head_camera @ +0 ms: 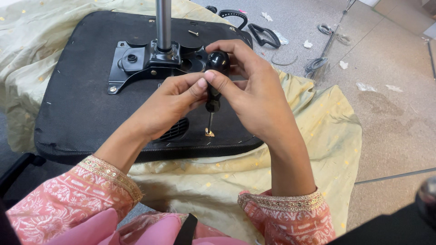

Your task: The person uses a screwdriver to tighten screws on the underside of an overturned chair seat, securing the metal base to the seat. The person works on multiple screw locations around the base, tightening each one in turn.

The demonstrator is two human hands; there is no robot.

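Upturned office chair seat [91, 113] lies on pale yellow cloth [318, 136], metal mechanism plate [150, 61] and gas-lift column [163, 22] at centre. Both hands grasp black-handled screwdriver [214, 81]: right hand [254, 90] wraps knob, left hand [175, 102] pinches grip. Tip sits on brass-coloured screw [209, 132] near seat's front edge. Risk: shaft looks slightly tilted, so tip may slip out, scar the head or gouge the seat underside. Loose screw [193, 32] by the far edge could roll off.

My 2 sleeves, left sleeve [86, 190] and right sleeve [290, 218], are pink with white embroidery and gold sequinned cuffs; my left hand [170, 102] and right hand [254, 90] look bare, perhaps ringless.
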